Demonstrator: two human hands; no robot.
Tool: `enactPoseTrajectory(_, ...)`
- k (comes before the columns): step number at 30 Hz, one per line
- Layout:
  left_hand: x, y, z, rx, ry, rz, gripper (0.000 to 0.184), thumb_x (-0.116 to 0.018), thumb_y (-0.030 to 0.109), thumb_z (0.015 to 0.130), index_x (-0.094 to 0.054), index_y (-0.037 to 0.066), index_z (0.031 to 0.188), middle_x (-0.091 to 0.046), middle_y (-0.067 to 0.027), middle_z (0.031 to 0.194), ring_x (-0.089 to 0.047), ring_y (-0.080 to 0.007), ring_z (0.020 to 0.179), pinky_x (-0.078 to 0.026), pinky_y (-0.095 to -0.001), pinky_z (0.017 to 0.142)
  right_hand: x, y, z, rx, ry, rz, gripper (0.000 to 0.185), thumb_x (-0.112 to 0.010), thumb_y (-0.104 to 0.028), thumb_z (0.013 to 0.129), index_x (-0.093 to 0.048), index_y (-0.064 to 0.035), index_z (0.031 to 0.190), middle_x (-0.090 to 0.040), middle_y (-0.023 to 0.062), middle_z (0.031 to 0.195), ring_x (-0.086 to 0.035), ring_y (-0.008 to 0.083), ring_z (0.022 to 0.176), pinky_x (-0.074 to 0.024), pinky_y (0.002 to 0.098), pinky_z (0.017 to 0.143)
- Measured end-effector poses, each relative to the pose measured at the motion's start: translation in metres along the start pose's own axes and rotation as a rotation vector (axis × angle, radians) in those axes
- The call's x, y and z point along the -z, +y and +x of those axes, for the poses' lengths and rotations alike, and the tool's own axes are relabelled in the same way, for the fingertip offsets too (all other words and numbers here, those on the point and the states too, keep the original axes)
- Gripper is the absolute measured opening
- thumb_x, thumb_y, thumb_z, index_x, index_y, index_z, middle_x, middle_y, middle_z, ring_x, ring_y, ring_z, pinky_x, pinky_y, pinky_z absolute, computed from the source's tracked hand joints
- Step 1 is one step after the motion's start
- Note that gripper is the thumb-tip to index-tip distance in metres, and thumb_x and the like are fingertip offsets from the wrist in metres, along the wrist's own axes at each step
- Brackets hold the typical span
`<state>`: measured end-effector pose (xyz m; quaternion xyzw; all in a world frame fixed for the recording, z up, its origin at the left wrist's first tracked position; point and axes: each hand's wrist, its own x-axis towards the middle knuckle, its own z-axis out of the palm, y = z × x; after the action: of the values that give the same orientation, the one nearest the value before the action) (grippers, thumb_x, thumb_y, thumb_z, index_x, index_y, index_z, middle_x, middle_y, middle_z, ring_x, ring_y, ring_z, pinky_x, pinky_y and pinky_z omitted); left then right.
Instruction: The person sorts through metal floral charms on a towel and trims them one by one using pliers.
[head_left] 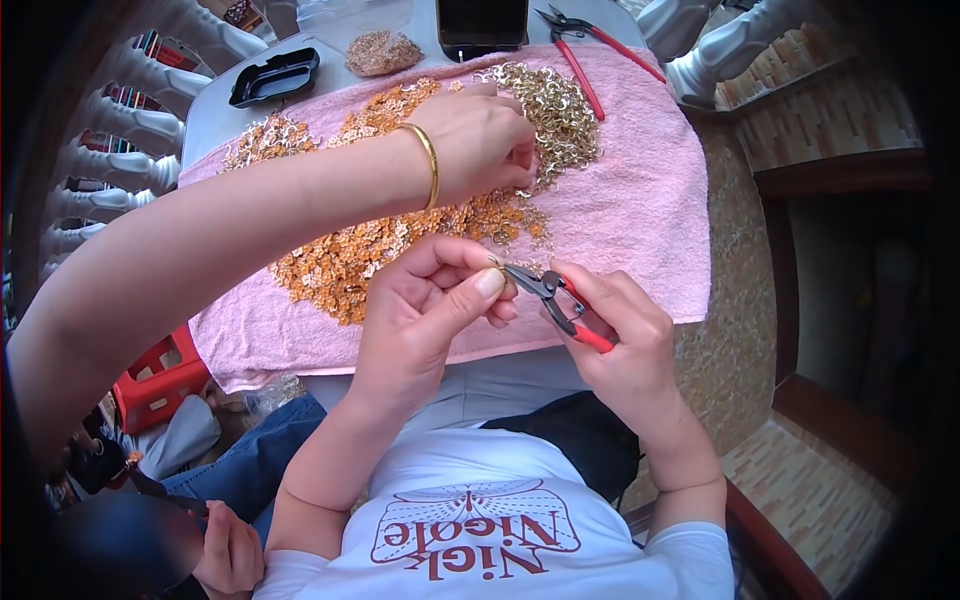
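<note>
over a pink towel (645, 215), left grip (425, 305) pinches a tiny piece (496, 262); right grip (628, 335) clasps red-handled pliers (549, 287).

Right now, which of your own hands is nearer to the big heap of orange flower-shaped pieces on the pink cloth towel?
Left. The left hand is beside the heap, at its near right edge; the right hand, holding red-handled metal pliers, is farther right.
</note>
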<state>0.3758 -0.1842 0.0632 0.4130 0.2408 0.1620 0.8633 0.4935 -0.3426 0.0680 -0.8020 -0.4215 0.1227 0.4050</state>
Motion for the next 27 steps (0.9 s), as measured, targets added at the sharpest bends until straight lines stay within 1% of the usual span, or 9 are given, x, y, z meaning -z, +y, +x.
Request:
enactPoseTrajectory(8, 0.0, -0.001, 0.0, -0.05, 0.044, 0.106, 0.015, -0.066, -0.002, 0.093, -0.062, -0.003, 0.107, -0.069, -0.0129, 0.092, -0.068, -0.016, 0.078, -0.056, -0.0245, 0.073, 0.002, -0.005, -0.004, -0.052, -0.024, -0.066, 0.053, -0.073, 0.01, 0.072, -0.07, -0.0051, 0.122, -0.063, 0.0052, 0.085, -0.053, 0.013, 0.064, -0.045, 0.0256, 0.057)
enactPoseTrajectory(12, -0.002, 0.0, 0.0, -0.051, 0.086, 0.148, 0.017, -0.063, -0.003, 0.092, -0.06, -0.001, 0.109, -0.068, -0.0136, 0.09, -0.066, -0.0171, 0.077, -0.054, -0.0238, 0.072, 0.002, -0.002, -0.006, -0.035, -0.04, -0.155, 0.057, -0.077, 0.002, 0.072, -0.068, -0.0091, 0.127, -0.062, 0.0052, 0.088, -0.058, 0.0164, 0.063, -0.0479, 0.0305, 0.055)
enactPoseTrajectory(18, 0.0, -0.007, 0.001, -0.088, 0.105, 0.187, 0.015, -0.062, -0.002, 0.094, -0.061, -0.001, 0.109, -0.068, -0.0143, 0.091, -0.067, -0.0171, 0.077, -0.053, -0.0233, 0.072, 0.004, -0.006, -0.005, -0.075, -0.052, -0.153, 0.056, -0.074, 0.01, 0.071, -0.069, -0.0053, 0.124, -0.064, 0.0057, 0.088, -0.054, 0.0127, 0.064, -0.0454, 0.0256, 0.058)
enactPoseTrajectory(22, 0.007, -0.007, -0.002, 0.031, 0.056, -0.057, 0.015, -0.061, 0.001, 0.097, -0.062, -0.002, 0.111, -0.068, -0.0144, 0.091, -0.067, -0.0167, 0.076, -0.054, -0.0225, 0.07, 0.018, 0.001, 0.002, -0.109, -0.094, 0.072, 0.055, -0.076, 0.007, 0.072, -0.069, -0.0057, 0.125, -0.065, 0.0062, 0.09, -0.055, 0.012, 0.068, -0.0448, 0.0243, 0.061)
enactPoseTrajectory(24, 0.01, -0.005, -0.003, 0.054, 0.056, -0.077, 0.016, -0.062, 0.001, 0.097, -0.062, -0.002, 0.113, -0.069, -0.0154, 0.093, -0.068, -0.0175, 0.077, -0.056, -0.0229, 0.07, 0.03, 0.004, 0.009, -0.16, -0.087, 0.087, 0.047, -0.073, 0.003, 0.08, -0.068, -0.0018, 0.126, -0.065, 0.0075, 0.093, -0.055, 0.0119, 0.071, -0.0439, 0.0225, 0.065)
enactPoseTrajectory(25, 0.011, -0.005, -0.004, 0.078, 0.056, -0.098, 0.018, -0.062, 0.001, 0.097, -0.062, -0.003, 0.114, -0.069, -0.0164, 0.095, -0.069, -0.0183, 0.078, -0.057, -0.0233, 0.071, 0.029, 0.012, 0.011, -0.163, -0.089, 0.088, 0.047, -0.073, 0.003, 0.08, -0.068, -0.0018, 0.126, -0.065, 0.0075, 0.093, -0.055, 0.0119, 0.071, -0.0439, 0.0225, 0.065)
enactPoseTrajectory(27, 0.014, -0.004, -0.004, 0.125, 0.052, -0.137, 0.021, -0.063, 0.001, 0.096, -0.062, -0.004, 0.116, -0.071, -0.0185, 0.098, -0.072, -0.0199, 0.079, -0.059, -0.0241, 0.072, 0.023, 0.031, 0.011, -0.259, 0.145, 0.357, 0.036, -0.067, -0.008, 0.094, -0.064, 0.0036, 0.128, -0.064, 0.008, 0.094, -0.054, 0.011, 0.072, -0.0431, 0.0211, 0.066)
